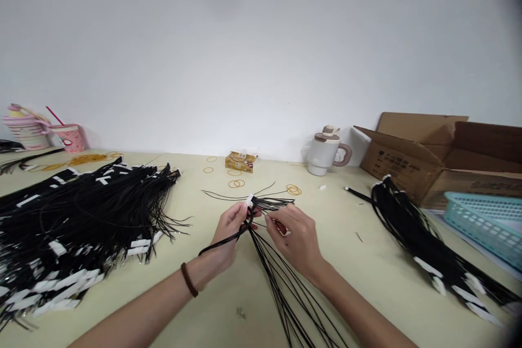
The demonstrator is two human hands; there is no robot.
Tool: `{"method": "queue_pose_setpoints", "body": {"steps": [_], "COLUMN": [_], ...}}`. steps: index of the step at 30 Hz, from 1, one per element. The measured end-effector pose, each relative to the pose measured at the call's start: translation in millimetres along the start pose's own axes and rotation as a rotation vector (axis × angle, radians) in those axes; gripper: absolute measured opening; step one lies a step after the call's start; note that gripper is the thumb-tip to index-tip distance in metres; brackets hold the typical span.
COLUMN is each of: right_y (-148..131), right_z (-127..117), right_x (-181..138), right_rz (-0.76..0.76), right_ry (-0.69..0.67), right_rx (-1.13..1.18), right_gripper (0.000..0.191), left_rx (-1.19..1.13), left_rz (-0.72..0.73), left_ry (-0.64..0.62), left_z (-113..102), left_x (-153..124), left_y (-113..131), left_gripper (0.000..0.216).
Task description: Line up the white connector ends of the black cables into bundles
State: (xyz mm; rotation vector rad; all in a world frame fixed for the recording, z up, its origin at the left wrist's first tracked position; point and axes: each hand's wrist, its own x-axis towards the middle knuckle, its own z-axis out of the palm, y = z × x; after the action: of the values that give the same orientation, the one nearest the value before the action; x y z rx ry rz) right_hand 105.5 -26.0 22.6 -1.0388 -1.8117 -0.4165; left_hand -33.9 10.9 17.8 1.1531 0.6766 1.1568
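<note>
My left hand (pixel 229 234) is closed around a small bundle of thin black wires (pixel 281 277) near the bundle's far end, where a white tag shows. My right hand (pixel 297 239) pinches the same bundle just to the right, fingers curled. The wires fan out from my hands toward the table's near edge. A brown band circles my left wrist. Both hands hover over the middle of the beige table (pixel 228 304).
A big heap of black wires with white tags (pixel 77 223) covers the left. Another wire pile (pixel 424 244) lies right, beside a cardboard box (pixel 432 157) and teal basket (pixel 485 225). Rubber bands (pixel 293 190), a small box (pixel 240 161) and a mug (pixel 324 153) stand at the back.
</note>
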Motion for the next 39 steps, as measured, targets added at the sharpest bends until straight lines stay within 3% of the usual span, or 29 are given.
{"method": "queue_pose_setpoints", "body": {"steps": [14, 39], "right_y": [1.3, 1.4], "right_z": [-1.1, -0.6], "right_x": [-0.8, -1.0], "right_rz": [0.185, 0.273], "right_ry": [-0.070, -0.104], "right_rx": [0.123, 0.169], "right_gripper": [0.021, 0.020], "left_rx": [-0.004, 0.027], "left_rz": [0.002, 0.013], "left_ry": [-0.025, -0.042], "left_z": [-0.7, -4.0], "left_x": [0.0, 3.8], "left_y": [1.2, -3.6], "left_gripper": [0.029, 0.031]}}
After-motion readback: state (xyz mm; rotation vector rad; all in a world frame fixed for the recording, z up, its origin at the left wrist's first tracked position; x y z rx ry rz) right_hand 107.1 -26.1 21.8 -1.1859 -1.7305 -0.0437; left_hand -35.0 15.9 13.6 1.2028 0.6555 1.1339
